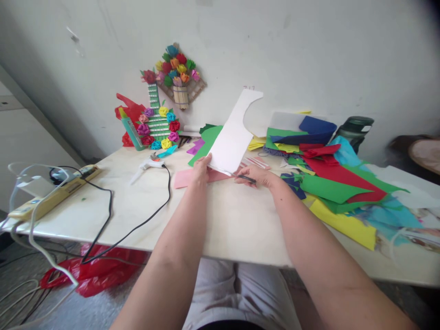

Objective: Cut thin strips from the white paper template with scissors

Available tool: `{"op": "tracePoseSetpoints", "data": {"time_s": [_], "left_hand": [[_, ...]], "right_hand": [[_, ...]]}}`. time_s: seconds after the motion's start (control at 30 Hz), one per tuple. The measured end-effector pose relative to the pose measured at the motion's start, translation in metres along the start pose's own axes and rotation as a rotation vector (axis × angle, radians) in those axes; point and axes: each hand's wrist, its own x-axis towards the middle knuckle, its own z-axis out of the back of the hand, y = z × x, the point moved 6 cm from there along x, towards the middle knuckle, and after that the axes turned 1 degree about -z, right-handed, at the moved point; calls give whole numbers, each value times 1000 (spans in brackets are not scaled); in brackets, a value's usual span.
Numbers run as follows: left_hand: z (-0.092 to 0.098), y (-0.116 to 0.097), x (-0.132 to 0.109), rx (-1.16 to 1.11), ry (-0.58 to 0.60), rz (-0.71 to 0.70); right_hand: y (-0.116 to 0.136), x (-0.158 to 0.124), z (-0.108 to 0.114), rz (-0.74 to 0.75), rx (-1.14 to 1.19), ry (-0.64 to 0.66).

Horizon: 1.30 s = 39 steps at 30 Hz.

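My left hand is closed on the lower left corner of a white sheet, thumb on top. The sheet is stiff, has a curved notch cut in its upper right side, and is tilted up above the table. My right hand is closed around black-handled scissors at the sheet's lower right corner. Their blades point left along the bottom edge; how far they are open is too small to tell. Pink paper lies under the sheet and my left hand.
A white glue gun with a black cord lies left, by a yellow power strip. A flower-covered guitar model and a glue bottle stand behind. Coloured sheets pile up right, before a dark green bottle.
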Motion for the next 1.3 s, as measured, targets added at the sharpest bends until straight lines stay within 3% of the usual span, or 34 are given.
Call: {"op": "tracePoseSetpoints", "data": {"time_s": [1.3], "left_hand": [[2, -1, 0, 24, -26, 8]], "right_hand": [[8, 1, 1, -6, -37, -38]]}}
